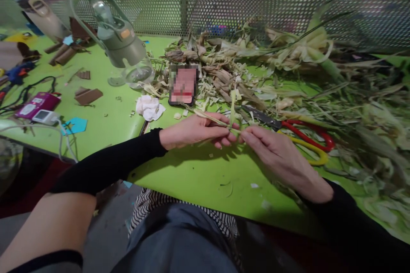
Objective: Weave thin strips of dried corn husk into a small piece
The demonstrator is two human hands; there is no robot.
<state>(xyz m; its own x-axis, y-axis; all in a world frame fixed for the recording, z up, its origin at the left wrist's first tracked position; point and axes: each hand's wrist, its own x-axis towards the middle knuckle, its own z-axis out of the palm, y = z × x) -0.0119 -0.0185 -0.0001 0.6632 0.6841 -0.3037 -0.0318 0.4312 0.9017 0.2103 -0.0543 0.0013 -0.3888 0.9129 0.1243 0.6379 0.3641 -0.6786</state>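
Between my two hands runs a thin pale-green strip of corn husk [233, 111], with one end standing up above the fingers. My left hand [198, 130] pinches it between thumb and fingers, palm turned partly upward. The fingertips of my right hand [275, 153] close on the strip's other end, close to the left fingers. Just behind my right hand lie scissors [304, 136] with one red and one yellow handle loop, their dark blades pointing left. A phone [184, 85] with a blurred screen rests beyond my left hand, beside the heaped corn husks [224, 72].
A green table [198, 183] spreads under everything, backed by a perforated metal screen [160, 8]. Left stand a water bottle [124, 42] with a loop handle and a crumpled tissue [149, 108]. Farther left are a purple power strip [38, 104], cables and brown scraps [88, 95].
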